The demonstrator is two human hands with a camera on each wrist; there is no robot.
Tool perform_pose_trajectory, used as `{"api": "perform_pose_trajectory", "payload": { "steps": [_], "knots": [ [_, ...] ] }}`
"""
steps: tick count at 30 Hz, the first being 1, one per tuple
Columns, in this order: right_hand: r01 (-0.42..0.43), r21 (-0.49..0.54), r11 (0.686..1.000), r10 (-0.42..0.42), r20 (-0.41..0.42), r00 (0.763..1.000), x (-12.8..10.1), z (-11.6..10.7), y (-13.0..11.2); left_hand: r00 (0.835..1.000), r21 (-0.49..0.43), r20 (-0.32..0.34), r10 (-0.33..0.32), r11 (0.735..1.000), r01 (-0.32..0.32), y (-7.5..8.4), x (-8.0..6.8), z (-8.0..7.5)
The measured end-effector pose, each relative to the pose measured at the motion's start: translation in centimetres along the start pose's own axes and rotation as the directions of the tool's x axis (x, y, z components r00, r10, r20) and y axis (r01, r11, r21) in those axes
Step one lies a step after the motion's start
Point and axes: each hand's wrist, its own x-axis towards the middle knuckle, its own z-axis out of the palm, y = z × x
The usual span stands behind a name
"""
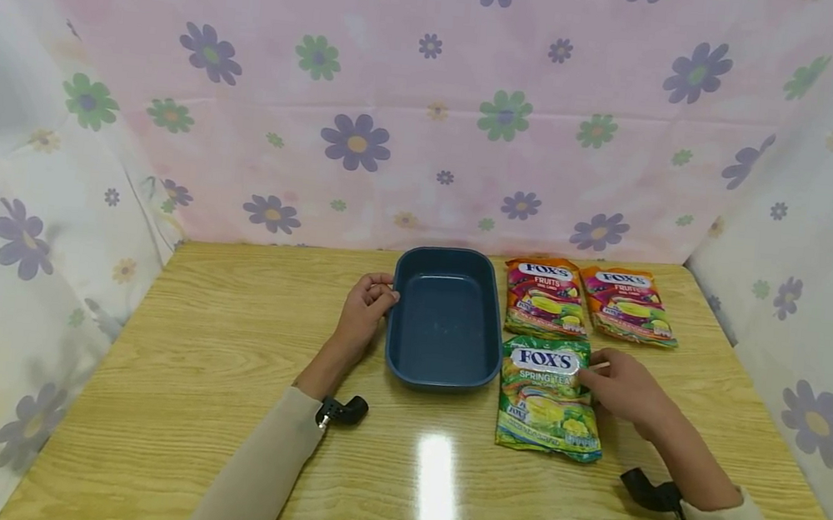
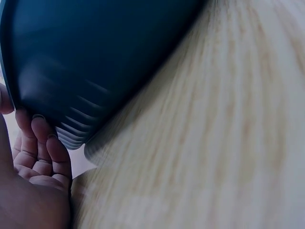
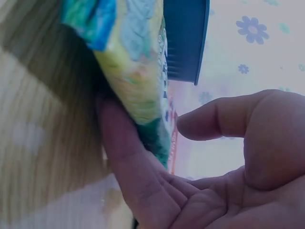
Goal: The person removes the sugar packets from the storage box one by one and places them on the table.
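Observation:
A dark blue rectangular tub stands on the table, its inside bare. At its left rim, my left hand pinches the edge; in the left wrist view the fingertips lie against the outer wall. Right of the tub is a green candy bag labelled Fox's Spring Tea. My right hand grips this bag at its right edge. The right wrist view has one finger beneath the bag and the thumb at its printed face; whether the thumb presses firmly cannot be told.
Two orange-and-red Fox's Fruits candy bags lie side by side behind the green bag. Everything stands on a wood-grain table. Flowered cloth hangs along the back and both sides.

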Motion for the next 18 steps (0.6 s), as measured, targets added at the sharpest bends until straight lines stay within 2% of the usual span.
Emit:
{"api": "perform_pose_trajectory", "payload": {
  "steps": [7, 10, 13, 18],
  "knots": [
    [0.073, -0.088, 0.993, -0.078, -0.054, 0.995, -0.4, -0.4, -0.1, 1.000, 0.010, -0.003, -0.009, 1.000, 0.009, 0.0, -0.1, -0.1],
    [0.107, -0.178, 0.978, -0.130, -0.123, 0.984, -0.5, -0.5, 0.0, 1.000, 0.021, 0.005, -0.017, 1.000, 0.017, 0.1, -0.2, -0.2],
    [0.128, -0.252, 0.959, -0.181, -0.201, 0.963, -0.5, -0.6, 0.0, 0.999, 0.047, 0.007, -0.036, 0.998, 0.036, 0.3, -0.2, -0.3],
    [0.160, -0.299, 0.941, -0.261, -0.340, 0.904, -0.2, -0.6, -0.1, 0.998, 0.151, -0.003, -0.069, 0.986, 0.069, 1.0, -0.6, -1.1]
  ]
}}
